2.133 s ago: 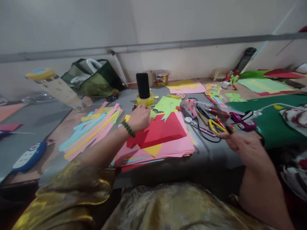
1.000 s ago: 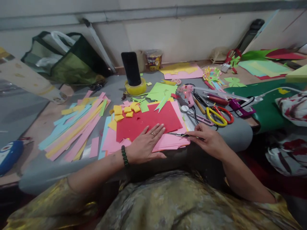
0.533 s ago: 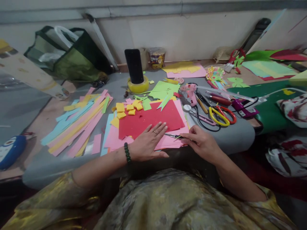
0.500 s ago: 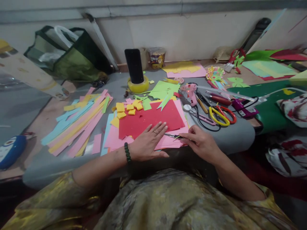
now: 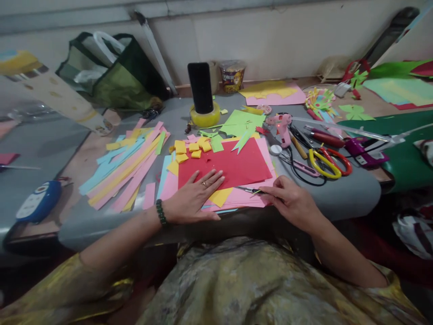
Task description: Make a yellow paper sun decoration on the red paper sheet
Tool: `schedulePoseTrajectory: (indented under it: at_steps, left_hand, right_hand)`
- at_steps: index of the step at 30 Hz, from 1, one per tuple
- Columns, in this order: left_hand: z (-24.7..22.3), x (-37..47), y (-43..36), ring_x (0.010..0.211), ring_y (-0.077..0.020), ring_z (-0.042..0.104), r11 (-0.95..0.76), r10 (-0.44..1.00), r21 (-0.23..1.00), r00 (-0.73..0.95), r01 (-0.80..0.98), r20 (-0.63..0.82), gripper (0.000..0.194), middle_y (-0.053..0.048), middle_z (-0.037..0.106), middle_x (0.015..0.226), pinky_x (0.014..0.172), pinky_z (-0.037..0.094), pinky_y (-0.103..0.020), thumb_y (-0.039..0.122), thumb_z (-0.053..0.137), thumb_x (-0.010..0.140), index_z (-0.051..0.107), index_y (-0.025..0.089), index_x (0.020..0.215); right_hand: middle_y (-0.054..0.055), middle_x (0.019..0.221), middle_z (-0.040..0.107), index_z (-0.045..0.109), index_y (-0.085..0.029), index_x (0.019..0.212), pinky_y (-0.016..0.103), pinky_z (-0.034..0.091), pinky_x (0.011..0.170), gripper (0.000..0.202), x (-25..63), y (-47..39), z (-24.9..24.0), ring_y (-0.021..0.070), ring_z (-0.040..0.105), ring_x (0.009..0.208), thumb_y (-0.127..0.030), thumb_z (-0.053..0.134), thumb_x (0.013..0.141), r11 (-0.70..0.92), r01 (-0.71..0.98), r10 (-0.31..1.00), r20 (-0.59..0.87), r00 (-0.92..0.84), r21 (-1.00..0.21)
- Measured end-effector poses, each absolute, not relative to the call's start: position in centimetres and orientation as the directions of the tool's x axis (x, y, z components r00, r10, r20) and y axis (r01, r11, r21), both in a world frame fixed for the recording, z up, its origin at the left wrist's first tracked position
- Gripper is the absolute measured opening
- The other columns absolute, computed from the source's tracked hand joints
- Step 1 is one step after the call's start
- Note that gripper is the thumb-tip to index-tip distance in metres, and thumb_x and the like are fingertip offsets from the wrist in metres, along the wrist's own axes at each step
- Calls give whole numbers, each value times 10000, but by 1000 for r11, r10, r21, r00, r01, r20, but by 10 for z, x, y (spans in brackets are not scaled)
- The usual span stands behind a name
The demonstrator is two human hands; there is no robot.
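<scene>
My left hand [image 5: 198, 192] lies flat with fingers stretched over a red paper sheet [image 5: 237, 162], which rests on a stack of pink sheets [image 5: 243, 198]. A yellow paper piece [image 5: 220, 197] shows beside its fingers and palm. At the stack's right front corner, my right hand [image 5: 292, 201] pinches slim dark tweezers [image 5: 248, 189], their tip pointing left. A thin green paper sliver [image 5: 256, 192] is at the tweezers, close to the fingertips. Small folded yellow paper pieces [image 5: 189, 148] sit at the red sheet's upper left, and green paper scraps [image 5: 241, 124] lie behind it.
Coloured paper strips [image 5: 126, 167] fan out on the left. To the right lie a pink glue gun [image 5: 281, 128], yellow-handled scissors [image 5: 324, 164] and a purple power strip [image 5: 367, 153]. Behind, a phone [image 5: 200, 88] leans in a yellow tape roll [image 5: 204, 118]. The table's front edge runs near my body.
My left hand has slid left across the red sheet, and the yellow paper piece now shows by it. The right hand keeps its hold on the tweezers. The view has swung left.
</scene>
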State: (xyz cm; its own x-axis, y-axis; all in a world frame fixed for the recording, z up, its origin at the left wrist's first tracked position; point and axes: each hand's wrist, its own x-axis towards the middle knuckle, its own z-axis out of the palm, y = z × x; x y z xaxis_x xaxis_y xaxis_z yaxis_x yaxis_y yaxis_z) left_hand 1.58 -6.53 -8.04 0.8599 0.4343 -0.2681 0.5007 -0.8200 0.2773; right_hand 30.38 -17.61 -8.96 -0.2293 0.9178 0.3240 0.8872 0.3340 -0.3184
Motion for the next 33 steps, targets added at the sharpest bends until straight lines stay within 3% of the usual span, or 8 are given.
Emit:
schedulePoseTrajectory:
  at_steps: [17, 23, 28, 31, 33]
  left_hand:
    - [-85, 16, -65, 1524, -320, 121, -824, 437, 285, 869, 490, -231, 1068, -174, 132, 1642, 1206, 45, -526, 867, 304, 796, 64, 193, 1589]
    - [-83, 18, -66, 1523, -342, 106, -809, 434, 312, 864, 498, -255, 1075, -196, 115, 1639, 1186, 28, -586, 863, 330, 793, 56, 193, 1588]
    - [-70, 16, -54, 1530, -323, 45, -747, 378, 436, 860, 502, -342, 932, -146, 60, 1652, 1177, -5, -616, 796, 234, 875, 59, 220, 1586]
    - [-59, 11, -36, 1532, -266, 80, -672, 287, 575, 881, 465, -377, 757, -73, 118, 1657, 1202, 45, -558, 692, 51, 945, 162, 285, 1574]
    - [-54, 8, -27, 1527, -253, 117, -626, 239, 643, 894, 440, -379, 763, -49, 171, 1650, 1210, 89, -518, 675, -14, 945, 276, 305, 1547]
  right_hand:
    - [37, 827, 590, 753, -285, 1122, 234, 386, 569, 262, 268, -160, -89, 135, 576, 679, -313, 548, 961, 331, 893, 939, 204, -278, -306]
    - [38, 858, 593, 739, -297, 1160, 239, 392, 585, 271, 258, -155, -89, 136, 586, 686, -293, 567, 950, 324, 889, 944, 168, -283, -324]
    - [42, 902, 603, 740, -304, 1152, 243, 368, 563, 266, 251, -151, -88, 135, 590, 684, -300, 571, 946, 300, 891, 954, 122, -275, -340]
    - [41, 896, 601, 745, -292, 1138, 246, 367, 567, 260, 251, -150, -87, 135, 587, 679, -277, 581, 937, 288, 890, 958, 96, -272, -353]
    - [38, 888, 602, 748, -294, 1130, 243, 365, 565, 259, 252, -149, -86, 131, 583, 672, -264, 584, 933, 284, 891, 959, 89, -271, -354]
